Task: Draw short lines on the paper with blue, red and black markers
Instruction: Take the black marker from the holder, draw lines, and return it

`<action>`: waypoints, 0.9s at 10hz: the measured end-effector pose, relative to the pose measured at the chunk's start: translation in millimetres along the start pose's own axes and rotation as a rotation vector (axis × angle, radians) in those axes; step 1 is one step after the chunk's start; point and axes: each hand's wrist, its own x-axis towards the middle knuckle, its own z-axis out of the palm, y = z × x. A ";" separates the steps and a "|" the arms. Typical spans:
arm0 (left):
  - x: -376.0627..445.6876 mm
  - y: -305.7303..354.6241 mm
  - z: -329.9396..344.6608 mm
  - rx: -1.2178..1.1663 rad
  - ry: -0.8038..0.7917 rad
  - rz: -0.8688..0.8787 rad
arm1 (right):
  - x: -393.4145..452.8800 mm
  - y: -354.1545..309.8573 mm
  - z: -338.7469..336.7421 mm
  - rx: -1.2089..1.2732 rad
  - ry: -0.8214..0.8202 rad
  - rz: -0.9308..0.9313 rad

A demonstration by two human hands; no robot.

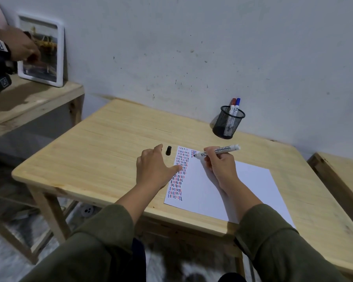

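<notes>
We sit at a pale wooden table (102, 143) pushed against a scuffed grey wall (192, 47). Our right hand (220, 162) is closed around the black marker (216, 151), its tip on the paper (222, 190) beside columns of short lines. Our left hand (154, 169) lies spread flat, thumb on the paper's edge, near the black cap (168, 150). The red marker (232, 102) and blue marker (237, 105) stand in a mesh cup (228, 124) by the wall.

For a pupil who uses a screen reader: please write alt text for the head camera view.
A right hand holds an uncapped black marker, tip on white paper lined with blue, red and black dashes. The left hand rests open at the paper's edge near a black cap; a mesh cup holds two markers.
</notes>
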 end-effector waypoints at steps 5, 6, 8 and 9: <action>-1.4 -0.1 -2.0 -0.014 -0.004 -0.002 | -1.3 -1.6 0.4 0.005 0.007 0.001; -2.1 0.4 -2.6 -0.016 -0.014 -0.003 | -2.2 -2.6 -0.5 0.067 0.030 0.008; 7.2 7.3 -9.7 -0.084 -0.043 -0.053 | -2.5 -7.0 -1.7 0.216 0.058 0.066; 13.2 15.9 -12.2 -0.065 -0.037 -0.071 | -1.2 -7.2 -2.2 0.302 0.050 0.113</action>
